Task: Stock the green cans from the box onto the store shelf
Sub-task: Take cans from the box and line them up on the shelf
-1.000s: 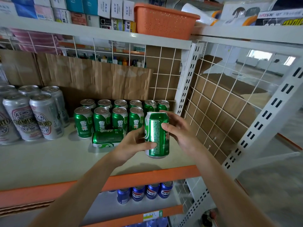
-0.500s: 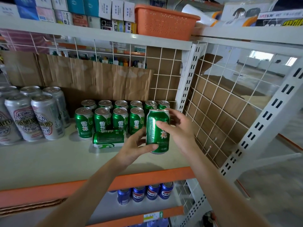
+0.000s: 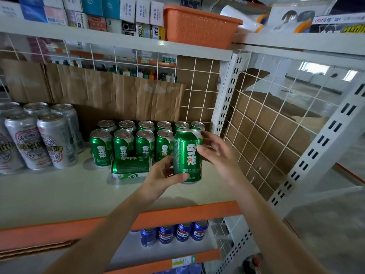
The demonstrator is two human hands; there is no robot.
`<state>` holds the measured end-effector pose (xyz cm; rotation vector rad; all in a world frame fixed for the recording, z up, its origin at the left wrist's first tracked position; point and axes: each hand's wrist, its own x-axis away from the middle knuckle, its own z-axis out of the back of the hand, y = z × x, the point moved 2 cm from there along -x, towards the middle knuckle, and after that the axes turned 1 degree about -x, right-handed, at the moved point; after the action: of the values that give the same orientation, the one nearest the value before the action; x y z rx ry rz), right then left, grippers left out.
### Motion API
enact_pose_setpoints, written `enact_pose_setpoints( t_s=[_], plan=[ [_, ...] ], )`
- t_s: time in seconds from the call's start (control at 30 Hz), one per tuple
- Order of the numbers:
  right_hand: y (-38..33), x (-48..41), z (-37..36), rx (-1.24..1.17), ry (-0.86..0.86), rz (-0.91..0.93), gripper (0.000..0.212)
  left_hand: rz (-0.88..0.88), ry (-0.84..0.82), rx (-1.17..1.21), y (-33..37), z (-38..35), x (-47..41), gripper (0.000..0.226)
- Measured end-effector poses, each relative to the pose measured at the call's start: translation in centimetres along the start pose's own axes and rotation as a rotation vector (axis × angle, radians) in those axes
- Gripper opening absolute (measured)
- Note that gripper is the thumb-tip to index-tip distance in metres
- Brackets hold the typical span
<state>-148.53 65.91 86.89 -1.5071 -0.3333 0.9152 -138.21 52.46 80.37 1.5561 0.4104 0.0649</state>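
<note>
The left hand (image 3: 164,175) grips the stiff, slick green can (image 3: 187,157) low on its wall; the right hand (image 3: 219,155), fingers relaxed, seemingly only steadies it.

A white metal shelf unit (image 3: 59,194) with orange front edges (image 3: 187,212) filled the view. A white wire grid (image 3: 201,86) closed its back and right side, with creased brown cardboard (image 3: 118,95) along it. A slotted white upright (image 3: 227,99) stood at the corner. To the right lay a grey speckled floor (image 3: 325,234); far off, bright windows (image 3: 314,68) let in daylight.
</note>
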Motion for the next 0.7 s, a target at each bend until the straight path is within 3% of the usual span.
enact_pose_setpoints(
  t_s=[0.07, 0.17, 0.27, 0.47, 0.57, 0.7],
  plan=[
    [0.3, 0.2, 0.3, -0.012, -0.06, -0.021, 0.042, 0.008, -0.023, -0.009, -0.1, 0.3, 0.0, 0.067],
    [0.6, 0.3, 0.2, 0.024, -0.099, -0.066, 0.065, 0.014, -0.062, -0.018, -0.2, 0.5, -0.2, 0.071],
    [1.0, 0.0, 0.1, 0.04, -0.094, -0.079, 0.069, 0.002, -0.083, -0.033, -0.3, 0.6, -0.3, 0.068],
    [1.9, -0.4, 0.6, 0.158, -0.063, -0.065, 0.047, 0.015, -0.109, -0.064, -0.9, 0.6, -0.8, 0.069],
    [2.8, -0.6, 1.0, 0.185, -0.051, -0.075, 0.054, 0.085, -0.128, -0.161, -2.0, 1.1, -1.3, 0.082],
    [4.5, -1.1, 2.0, 0.213, -0.071, -0.137, 0.064, 0.257, -0.104, -0.46, -3.8, 1.7, -0.9, 0.105]
  ],
)
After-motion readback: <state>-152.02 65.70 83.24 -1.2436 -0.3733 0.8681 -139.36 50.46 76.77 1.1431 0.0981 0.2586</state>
